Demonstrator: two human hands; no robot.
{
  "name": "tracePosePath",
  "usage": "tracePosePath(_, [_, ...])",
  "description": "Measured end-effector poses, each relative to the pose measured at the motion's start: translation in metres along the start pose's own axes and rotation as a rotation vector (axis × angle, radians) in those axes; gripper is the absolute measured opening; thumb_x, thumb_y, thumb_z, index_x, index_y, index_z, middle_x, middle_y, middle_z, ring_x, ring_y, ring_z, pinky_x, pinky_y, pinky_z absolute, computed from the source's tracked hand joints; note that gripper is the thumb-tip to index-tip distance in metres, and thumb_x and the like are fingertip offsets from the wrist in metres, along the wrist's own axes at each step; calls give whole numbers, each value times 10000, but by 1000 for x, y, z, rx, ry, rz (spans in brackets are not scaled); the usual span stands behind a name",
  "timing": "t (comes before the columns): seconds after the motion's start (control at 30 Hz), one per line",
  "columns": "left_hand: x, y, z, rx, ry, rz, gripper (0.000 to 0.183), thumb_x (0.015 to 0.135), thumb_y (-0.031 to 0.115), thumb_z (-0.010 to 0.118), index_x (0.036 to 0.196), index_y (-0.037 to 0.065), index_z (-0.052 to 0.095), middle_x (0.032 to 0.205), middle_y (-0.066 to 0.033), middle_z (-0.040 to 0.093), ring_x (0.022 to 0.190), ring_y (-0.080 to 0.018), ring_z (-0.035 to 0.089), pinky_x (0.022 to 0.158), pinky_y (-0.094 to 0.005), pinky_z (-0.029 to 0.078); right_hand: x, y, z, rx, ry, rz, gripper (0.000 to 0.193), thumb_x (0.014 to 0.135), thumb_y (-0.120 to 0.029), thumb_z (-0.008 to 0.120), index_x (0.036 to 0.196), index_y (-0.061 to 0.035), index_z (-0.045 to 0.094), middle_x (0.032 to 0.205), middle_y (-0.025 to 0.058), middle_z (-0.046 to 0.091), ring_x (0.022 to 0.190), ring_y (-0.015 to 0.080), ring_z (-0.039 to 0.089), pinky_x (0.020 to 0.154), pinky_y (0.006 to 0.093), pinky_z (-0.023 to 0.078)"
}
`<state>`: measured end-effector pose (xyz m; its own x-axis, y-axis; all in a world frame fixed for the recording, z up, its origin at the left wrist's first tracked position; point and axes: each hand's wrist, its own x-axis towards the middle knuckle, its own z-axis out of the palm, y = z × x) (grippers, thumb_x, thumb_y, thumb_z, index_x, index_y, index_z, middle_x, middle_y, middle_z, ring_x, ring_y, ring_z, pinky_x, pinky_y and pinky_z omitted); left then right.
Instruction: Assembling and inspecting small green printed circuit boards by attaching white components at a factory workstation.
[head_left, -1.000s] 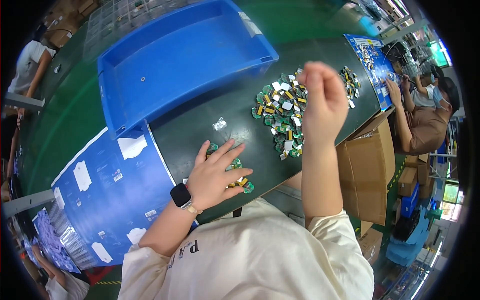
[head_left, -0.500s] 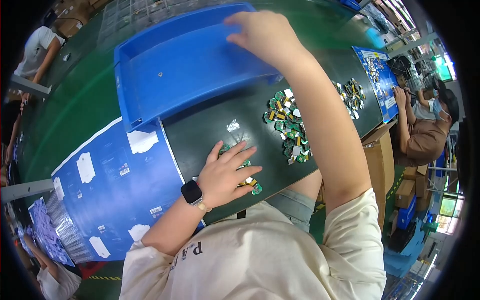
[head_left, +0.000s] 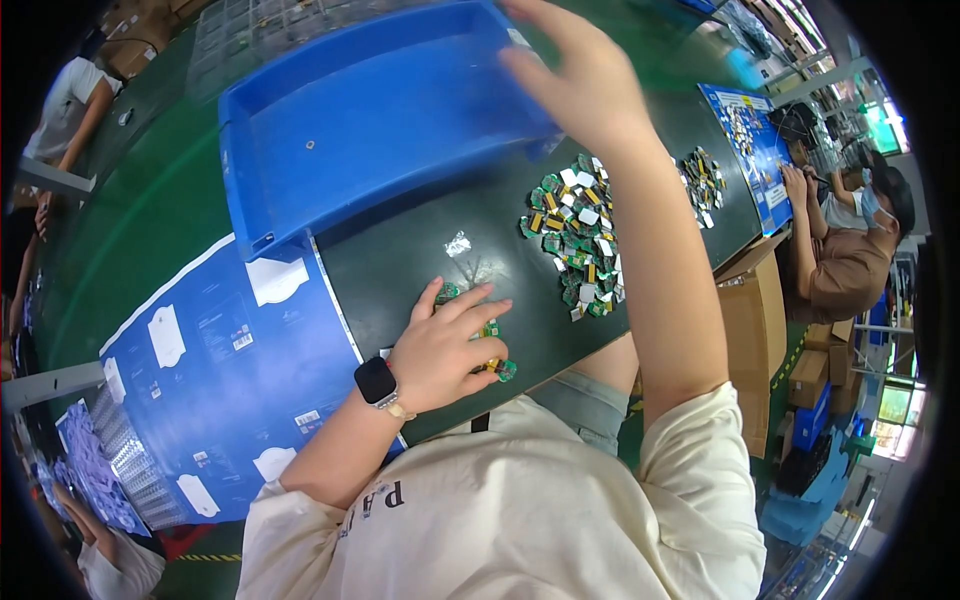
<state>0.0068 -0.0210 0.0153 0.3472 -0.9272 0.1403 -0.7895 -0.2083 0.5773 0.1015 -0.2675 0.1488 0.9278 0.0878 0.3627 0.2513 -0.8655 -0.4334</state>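
My left hand [head_left: 447, 345] lies with fingers spread over a few small green circuit boards [head_left: 508, 371] on the dark table. Their edges show between and beyond the fingers. Up at the right end of a blue plastic bin [head_left: 380, 150] is my right hand [head_left: 590, 85], slightly blurred, its thumb and fingers apart and nothing visible between them. Whether it touches the bin's rim, I cannot tell. One tiny ring-like piece [head_left: 310, 145] lies on the bin's floor. A heap of green circuit boards [head_left: 575, 235] with white and yellow parts sits beside my right forearm, which partly covers it.
A blue printed sheet [head_left: 230, 350] with white label shapes covers the table at left. Another board pile [head_left: 703, 185] lies beyond my right forearm. A cardboard box [head_left: 755, 340] stands by the table's right edge. A co-worker [head_left: 850, 240] sits at right; others are at left.
My right hand has moved right, from above the bin's inside to its right end. My left hand stays over the boards with its fingers still spread.
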Motion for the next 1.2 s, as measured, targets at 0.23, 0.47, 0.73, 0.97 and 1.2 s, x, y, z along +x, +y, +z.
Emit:
tracePosePath(0.23, [2,4,-3,-70,1,-11,168,691,152,712,780,152,570,1279,-44,549,1256,-279,452,1052,-523,288,-124,35,37,76,285,465,99,866,-128,651,926,-67,701,836,37,672,730,123,621,660,269,488])
tracePosePath(0.47, [3,-4,3,-125,26,73,174,676,98,681,820,148,597,1059,-16,609,1033,-225,546,938,-405,367,-148,31,61,-284,21,159,286,658,-160,792,922,-104,697,853,54,643,819,268,586,751,383,481])
tracePosePath(0.73, [4,2,-11,-107,17,85,238,750,168,675,987,178,656,1041,14,628,1074,-200,548,980,-502,322,-155,35,56,-319,96,162,210,664,-120,785,817,-87,645,835,45,644,792,266,593,730,388,481])
tracePosePath(0.97, [-2,-8,-9,-276,358,-10,153,774,159,698,924,137,682,992,-32,669,962,-226,624,876,-395,458,-160,-16,48,26,200,58,185,699,-50,755,736,-78,577,840,31,698,748,232,633,673,343,480])
tracePosePath(1.2, [-7,-1,-4,-1277,381,-383,192,968,57,513,1116,-56,561,1064,-115,665,962,-183,657,873,-298,534,-152,-55,77,78,299,-162,241,611,-29,773,727,-111,578,887,0,692,711,213,553,637,314,451])
